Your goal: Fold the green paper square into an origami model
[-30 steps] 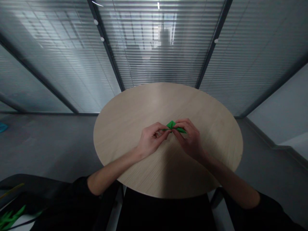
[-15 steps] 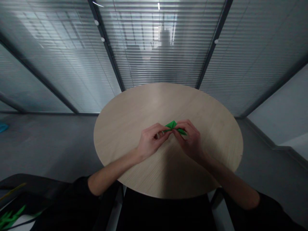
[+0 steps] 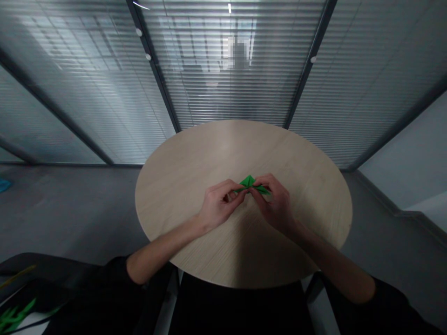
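At the far left edge of the frame, a small blue object (image 3: 4, 185) lies on the grey floor (image 3: 70, 209). In the lower left corner, a spiky green shape (image 3: 13, 314) and a thin yellow stick (image 3: 17, 275) show against a dark surface (image 3: 45, 291); the poor light hides what they are.

The person's bare left forearm (image 3: 164, 246) reaches in from a black sleeve (image 3: 117, 274) toward the middle of a round wooden table (image 3: 223, 149). The left hand (image 3: 220, 204) is curled, its fingers (image 3: 230, 187) closed narrowly, pinching the left side of a small piece of folded green paper (image 3: 250, 183). The paper sits between both hands, over the lower middle of the tabletop, with a pointed fold rising at its centre and thin flaps running out to each side. I cannot tell whether it touches the wood.

The right hand (image 3: 274, 204) mirrors the left, with its fingers (image 3: 267, 180) bent close together and gripping the paper's right side. The two hands nearly meet at the paper. The right forearm (image 3: 324, 251) runs down toward the lower right, ending in another black sleeve (image 3: 387, 302).

Behind the table, a glass wall with slatted blinds (image 3: 226, 93) fills the top of the frame, and a blurred upright figure (image 3: 239, 70) shows through it at upper centre.
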Demonstrator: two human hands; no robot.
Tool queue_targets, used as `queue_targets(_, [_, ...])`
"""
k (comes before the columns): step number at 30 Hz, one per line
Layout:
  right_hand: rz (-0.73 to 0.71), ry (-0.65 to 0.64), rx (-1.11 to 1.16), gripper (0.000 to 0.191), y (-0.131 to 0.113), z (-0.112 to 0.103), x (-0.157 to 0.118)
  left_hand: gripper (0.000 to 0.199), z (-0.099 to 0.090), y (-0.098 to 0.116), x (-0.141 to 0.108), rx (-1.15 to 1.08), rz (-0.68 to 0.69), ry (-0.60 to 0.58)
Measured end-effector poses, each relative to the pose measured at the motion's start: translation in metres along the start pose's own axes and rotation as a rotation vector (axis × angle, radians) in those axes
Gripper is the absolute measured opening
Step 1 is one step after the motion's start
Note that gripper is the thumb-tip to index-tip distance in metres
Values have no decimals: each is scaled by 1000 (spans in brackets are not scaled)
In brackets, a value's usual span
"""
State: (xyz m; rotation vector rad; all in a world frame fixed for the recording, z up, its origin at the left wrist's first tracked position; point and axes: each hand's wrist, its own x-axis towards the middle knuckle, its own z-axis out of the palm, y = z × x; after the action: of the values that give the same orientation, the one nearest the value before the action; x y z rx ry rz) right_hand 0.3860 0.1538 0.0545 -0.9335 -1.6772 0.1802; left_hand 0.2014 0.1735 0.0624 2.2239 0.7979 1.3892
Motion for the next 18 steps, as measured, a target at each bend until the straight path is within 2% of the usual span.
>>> queue_targets(8, [-35, -18, -41, 2, 1, 0, 2, 9, -1, 0, 0, 24, 48, 26])
queue_targets(13, [-45, -19, -55, 2, 0, 0, 2, 12, 0, -1, -2, 56, 85, 58])
queue_targets(18, [-73, -12, -71, 4, -1, -1, 2, 13, 0, 0, -3, 68, 63, 79])
